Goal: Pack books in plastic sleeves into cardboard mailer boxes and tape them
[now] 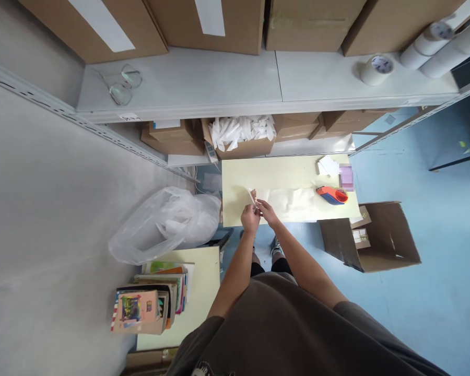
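Observation:
My left hand [250,218] is closed near the front edge of the pale yellow table [235,175]. Its fingers grip the lower end of a thin white strip [251,195]. Beside the strip shows a small brown piece [254,193], too small to make out. The fingertips of my right hand [267,211] meet those of the left and pinch at the same strip. To the right of my hands a long, creased whitish sheet [292,203] lies flat. An orange and blue object [332,195], shaped like a tape dispenser, rests at the sheet's right end.
White cards [328,166] and a purple item [346,177] lie at the table's far right. Behind stands a carton of white strips [243,133], under a shelf [219,78]. An open cardboard box [387,235] is right, a plastic bag [168,224] left, books [141,308] lower left.

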### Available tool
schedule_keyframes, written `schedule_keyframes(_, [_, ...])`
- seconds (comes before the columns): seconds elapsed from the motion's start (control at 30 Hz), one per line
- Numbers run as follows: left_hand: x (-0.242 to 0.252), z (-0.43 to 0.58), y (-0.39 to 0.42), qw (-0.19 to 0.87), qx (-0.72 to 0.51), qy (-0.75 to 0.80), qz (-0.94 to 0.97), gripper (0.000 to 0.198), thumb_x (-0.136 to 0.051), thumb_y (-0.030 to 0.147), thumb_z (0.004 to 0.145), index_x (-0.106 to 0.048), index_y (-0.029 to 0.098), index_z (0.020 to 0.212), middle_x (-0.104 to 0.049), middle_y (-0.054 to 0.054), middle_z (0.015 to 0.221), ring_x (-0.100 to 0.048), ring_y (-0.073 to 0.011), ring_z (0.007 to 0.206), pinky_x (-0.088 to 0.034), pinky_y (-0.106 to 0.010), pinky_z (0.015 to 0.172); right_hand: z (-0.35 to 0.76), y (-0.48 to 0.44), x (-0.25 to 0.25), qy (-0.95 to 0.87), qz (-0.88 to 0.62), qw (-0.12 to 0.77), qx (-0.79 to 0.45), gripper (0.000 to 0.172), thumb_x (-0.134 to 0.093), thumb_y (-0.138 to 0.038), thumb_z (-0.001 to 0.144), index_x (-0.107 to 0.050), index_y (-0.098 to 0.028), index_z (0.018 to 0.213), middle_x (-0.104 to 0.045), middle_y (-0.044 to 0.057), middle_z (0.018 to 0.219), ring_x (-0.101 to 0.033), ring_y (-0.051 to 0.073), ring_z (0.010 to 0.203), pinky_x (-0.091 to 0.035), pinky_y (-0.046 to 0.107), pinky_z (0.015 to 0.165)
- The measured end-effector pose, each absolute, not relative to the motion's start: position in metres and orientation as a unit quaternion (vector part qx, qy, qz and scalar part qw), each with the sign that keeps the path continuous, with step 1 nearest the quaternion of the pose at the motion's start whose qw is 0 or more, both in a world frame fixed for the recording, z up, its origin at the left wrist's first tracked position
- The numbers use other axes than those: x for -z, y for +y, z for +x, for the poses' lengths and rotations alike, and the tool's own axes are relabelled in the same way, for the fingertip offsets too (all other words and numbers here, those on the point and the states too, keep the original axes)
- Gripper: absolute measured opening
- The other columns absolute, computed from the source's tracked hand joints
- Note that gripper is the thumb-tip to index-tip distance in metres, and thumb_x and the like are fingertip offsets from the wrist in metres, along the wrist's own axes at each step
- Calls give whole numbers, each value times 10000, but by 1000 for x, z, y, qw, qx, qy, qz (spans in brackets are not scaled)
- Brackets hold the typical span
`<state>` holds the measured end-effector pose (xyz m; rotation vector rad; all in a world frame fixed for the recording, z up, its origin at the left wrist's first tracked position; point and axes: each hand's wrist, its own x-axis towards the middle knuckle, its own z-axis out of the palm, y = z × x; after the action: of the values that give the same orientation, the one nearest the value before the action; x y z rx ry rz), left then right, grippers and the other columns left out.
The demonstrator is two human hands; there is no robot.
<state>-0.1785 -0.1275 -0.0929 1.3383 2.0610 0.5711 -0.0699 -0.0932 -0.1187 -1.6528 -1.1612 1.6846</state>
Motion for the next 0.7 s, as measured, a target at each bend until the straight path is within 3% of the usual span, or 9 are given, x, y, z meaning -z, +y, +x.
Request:
schedule_keyframes(0.07, [94,-174,-127,314,-215,761,525,213,-589,230,996,-727,190,1155,-728,-164,1129,-684,-301,1139,-524,-399,1020,-70,-91,120,-381,-584,280,-660,603,-672,-620,885,-673,-195,1312,-789,67,984,-731,216,860,-595,332,794])
schedule_keyframes(0.17, [100,-172,-128,352,-216,698,585,350,-584,205,988,-718,216,1312,-715,-156,1286,-648,-290,1258,-507,-403,1108,-65,-84,127,-381,-619,285,-625,497,-642,-599,862,-714,-186,1128,-763,35,850,-703,202,767,-575,303,731])
schedule_keyframes(0.3, [117,-168,-133,399,-159,607,669,571,-619,188,952,-615,254,1519,-615,-114,1529,-530,-295,1431,-441,-434,1219,-46,-79,140,-466,-718,173,-488,279,-529,-396,904,-740,-215,907,-761,45,796,-710,226,801,-566,316,767])
schedule_keyframes(0.4, [131,-160,-137,404,-85,588,696,608,-635,201,946,-586,234,1550,-540,-117,1615,-434,-318,1516,-392,-466,1257,-31,-81,148,-489,-757,107,-420,280,-582,-266,847,-764,-215,1054,-800,85,892,-743,249,892,-567,338,846])
schedule_keyframes(0.53, [140,-151,-139,387,-30,585,712,511,-631,181,940,-678,201,1448,-497,-142,1647,-388,-333,1550,-329,-481,1289,-15,-89,151,-469,-793,142,-362,497,-582,-266,850,-689,-195,1331,-805,125,1068,-751,263,990,-575,372,924])
schedule_keyframes(0.7, [138,-152,-140,378,-36,581,720,438,-630,174,936,-732,187,1362,-578,-169,1560,-429,-344,1517,-343,-494,1281,-14,-95,145,-532,-722,191,-400,491,-478,-249,897,-711,-184,1324,-759,140,1281,-739,247,1078,-576,392,1004])
